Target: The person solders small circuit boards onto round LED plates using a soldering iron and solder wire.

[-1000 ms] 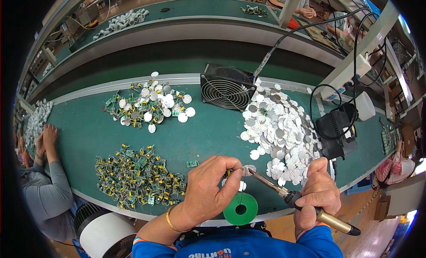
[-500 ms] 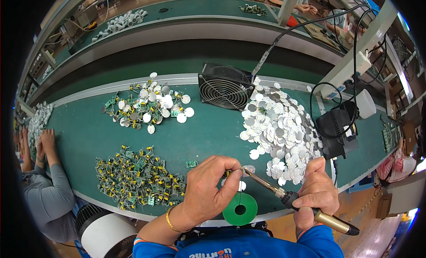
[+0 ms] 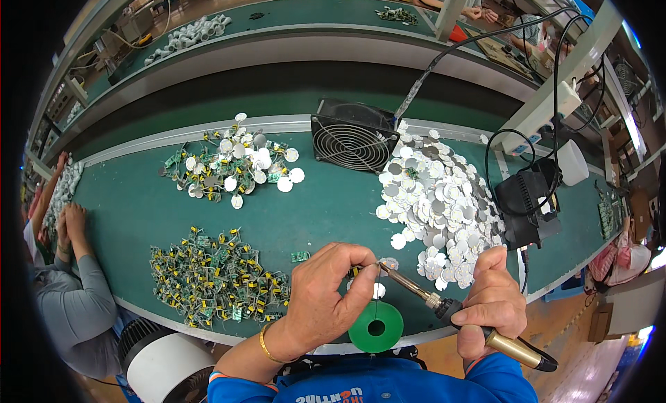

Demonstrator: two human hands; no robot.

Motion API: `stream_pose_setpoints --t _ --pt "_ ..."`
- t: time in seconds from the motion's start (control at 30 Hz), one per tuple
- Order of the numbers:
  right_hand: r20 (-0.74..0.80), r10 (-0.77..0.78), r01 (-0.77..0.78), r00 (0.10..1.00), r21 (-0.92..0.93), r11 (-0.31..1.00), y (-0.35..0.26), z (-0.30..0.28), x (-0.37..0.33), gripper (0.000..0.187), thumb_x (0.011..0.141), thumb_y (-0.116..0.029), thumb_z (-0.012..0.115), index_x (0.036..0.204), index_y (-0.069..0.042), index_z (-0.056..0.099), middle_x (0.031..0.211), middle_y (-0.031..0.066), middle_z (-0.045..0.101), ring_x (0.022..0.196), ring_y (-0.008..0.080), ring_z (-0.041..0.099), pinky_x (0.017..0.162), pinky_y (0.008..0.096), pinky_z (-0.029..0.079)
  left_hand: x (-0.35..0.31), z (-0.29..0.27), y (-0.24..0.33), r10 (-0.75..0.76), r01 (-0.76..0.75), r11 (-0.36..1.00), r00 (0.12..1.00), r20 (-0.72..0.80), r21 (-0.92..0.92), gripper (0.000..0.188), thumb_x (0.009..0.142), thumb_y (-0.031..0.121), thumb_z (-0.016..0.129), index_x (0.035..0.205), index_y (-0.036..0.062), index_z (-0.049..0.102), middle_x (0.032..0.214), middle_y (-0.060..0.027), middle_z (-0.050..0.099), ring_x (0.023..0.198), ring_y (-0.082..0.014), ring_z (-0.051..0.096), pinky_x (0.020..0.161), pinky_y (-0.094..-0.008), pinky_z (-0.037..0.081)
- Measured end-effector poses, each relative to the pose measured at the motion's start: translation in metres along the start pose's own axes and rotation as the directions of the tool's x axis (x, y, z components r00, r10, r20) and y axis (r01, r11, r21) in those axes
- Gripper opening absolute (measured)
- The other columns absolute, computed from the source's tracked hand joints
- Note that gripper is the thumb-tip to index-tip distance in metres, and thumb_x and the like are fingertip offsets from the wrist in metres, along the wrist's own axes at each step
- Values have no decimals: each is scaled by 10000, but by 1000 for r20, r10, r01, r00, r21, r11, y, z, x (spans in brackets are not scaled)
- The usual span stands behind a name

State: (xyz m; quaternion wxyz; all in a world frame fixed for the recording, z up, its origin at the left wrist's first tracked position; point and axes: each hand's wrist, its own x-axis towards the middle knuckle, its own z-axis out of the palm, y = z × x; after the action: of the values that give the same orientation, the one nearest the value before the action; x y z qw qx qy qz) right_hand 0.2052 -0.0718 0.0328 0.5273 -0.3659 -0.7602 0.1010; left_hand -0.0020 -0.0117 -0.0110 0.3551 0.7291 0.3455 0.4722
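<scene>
My right hand (image 3: pixel 494 302) is wrapped round the handle of a soldering iron (image 3: pixel 420 292), whose tip points left and meets the fingertips of my left hand (image 3: pixel 331 281). Thumb and forefinger of the left hand pinch a thin solder wire (image 3: pixel 376 310), which rises from a green spool (image 3: pixel 361 331) at the table's near edge. Behind those fingers, a small part with yellow on it and a white disc (image 3: pixel 379 290) show in part; whether the hand holds them I cannot tell. A single small green circuit board (image 3: pixel 300 256) lies beyond the left hand.
Small circuit boards (image 3: pixel 215 278) are heaped at left, boards with discs (image 3: pixel 232 164) behind them. White discs (image 3: pixel 444 202) pile up at right, beside a black fan (image 3: pixel 354 136) and a black cabled device (image 3: pixel 527 202). A co-worker's arm (image 3: pixel 83 264) rests at the left end.
The soldering iron and my right hand have shifted slightly left, bringing the tip closer to my left fingertips. The left hand stays put. At far left, another person's arm now reaches forward.
</scene>
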Motion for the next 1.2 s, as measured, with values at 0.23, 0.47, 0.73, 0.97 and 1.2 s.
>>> stream_pose_setpoints --t 0.23,0.47,0.73,0.97,1.2 --pt "-6 -24 24 1000 -4 1000 1 0 1 334 576 56 634 864 -111 661 505 -47 414 458 151 336 637 324 360 -1 -3 0 -26 25 1000 998 57 7 55 867 39 606 910 17 581 833 -101 665 715 -185 656 689 -288 509" --pt "21 -86 87 996 -61 994 -3 5 5 305 608 48 617 874 -99 644 489 -48 412 435 150 363 612 318 349 -4 0 -2 -137 142 980 990 45 -139 73 848 39 641 899 28 589 784 -77 649 682 -201 637 609 -304 492" --pt "-44 -84 83 995 -35 996 2 -1 -5 296 623 47 611 879 -98 637 510 -34 451 433 154 362 614 315 357 -3 3 -2 -273 289 944 955 116 -159 80 895 90 614 915 15 595 769 -63 662 677 -145 640 626 -282 498" --pt "-55 -34 30 998 -61 998 5 0 -6 287 622 38 591 871 -97 635 512 -30 457 449 160 367 620 331 366 -7 5 -9 -409 438 834 899 155 -335 113 923 120 594 920 8 594 784 -53 678 725 -106 640 669 -260 497" --pt "-33 -43 43 999 -19 999 8 2 -3 295 587 35 589 856 -75 639 507 -24 460 445 165 372 609 326 356 -8 6 -11 -356 384 865 923 143 -323 96 934 96 580 937 1 585 810 -45 657 748 -92 611 680 -243 482"
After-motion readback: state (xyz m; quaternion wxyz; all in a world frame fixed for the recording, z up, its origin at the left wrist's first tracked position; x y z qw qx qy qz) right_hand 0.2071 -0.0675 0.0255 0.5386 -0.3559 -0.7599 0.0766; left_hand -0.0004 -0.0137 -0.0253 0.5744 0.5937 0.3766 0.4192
